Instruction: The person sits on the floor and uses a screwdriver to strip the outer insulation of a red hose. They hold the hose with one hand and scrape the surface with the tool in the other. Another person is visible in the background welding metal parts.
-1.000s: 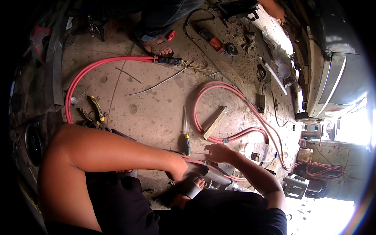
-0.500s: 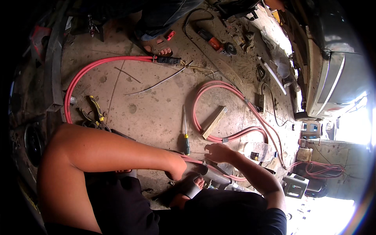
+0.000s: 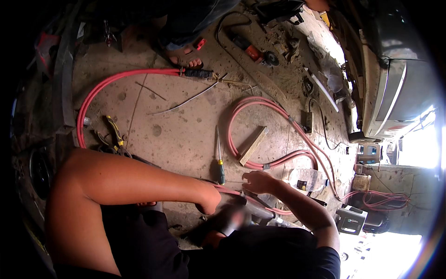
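Little has moved — a co-worker's arm [image 3: 318, 4] slid toward the top edge; left hand [image 3: 209, 197] and right hand [image 3: 258, 182] sit apart, grips I cannot tell — pipe [image 3: 260, 210] near both, screwdriver [image 3: 221, 168] beyond on the floor [image 3: 176, 135]

Place: is presenting as a garage-like workshop
Floor [image 3: 172, 135]: is showing stains and scattered grit
Angle grinder [image 3: 254, 51]: is lying on the far side
Screwdriver [image 3: 220, 168]: is lying near centre
Yellow-handled pliers [image 3: 115, 130]: are resting at left
Grey vehicle [image 3: 400, 95]: is standing at right
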A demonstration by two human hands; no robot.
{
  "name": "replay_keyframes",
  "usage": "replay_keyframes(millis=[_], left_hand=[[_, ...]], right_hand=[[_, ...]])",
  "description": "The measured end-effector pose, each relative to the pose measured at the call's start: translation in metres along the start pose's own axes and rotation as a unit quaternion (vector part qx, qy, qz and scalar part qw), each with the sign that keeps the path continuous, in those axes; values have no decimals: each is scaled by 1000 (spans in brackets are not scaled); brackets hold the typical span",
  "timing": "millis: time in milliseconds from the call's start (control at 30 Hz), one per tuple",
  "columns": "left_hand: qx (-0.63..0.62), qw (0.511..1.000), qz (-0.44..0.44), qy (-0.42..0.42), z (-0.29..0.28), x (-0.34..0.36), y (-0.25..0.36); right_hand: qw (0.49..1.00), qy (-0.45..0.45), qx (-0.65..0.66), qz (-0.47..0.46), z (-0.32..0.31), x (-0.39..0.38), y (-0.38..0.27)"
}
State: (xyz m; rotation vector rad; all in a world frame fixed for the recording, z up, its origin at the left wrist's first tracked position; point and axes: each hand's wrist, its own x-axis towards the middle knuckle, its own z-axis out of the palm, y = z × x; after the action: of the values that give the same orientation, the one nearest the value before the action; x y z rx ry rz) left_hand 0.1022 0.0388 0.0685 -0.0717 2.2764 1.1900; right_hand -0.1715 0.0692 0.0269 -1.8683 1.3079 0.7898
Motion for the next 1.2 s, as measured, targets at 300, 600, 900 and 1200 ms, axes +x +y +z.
replay_keyframes(millis=[300,600,900,1200], left_hand=[[1,1000,14,-3,-3,19,-9],[32,992,-113,43,-31,-37,-30],[271,910,-253,187,-119,-79,86],[-39,886,-424,185,-117,-51,122]], right_hand=[[999,41,-9,-26,-4,-1,16],[986,-48,-160,-14,-174,13,-22],[872,357,126,-312,-305,-13,-74],[844,243,133,-459,-278,59,-63]])
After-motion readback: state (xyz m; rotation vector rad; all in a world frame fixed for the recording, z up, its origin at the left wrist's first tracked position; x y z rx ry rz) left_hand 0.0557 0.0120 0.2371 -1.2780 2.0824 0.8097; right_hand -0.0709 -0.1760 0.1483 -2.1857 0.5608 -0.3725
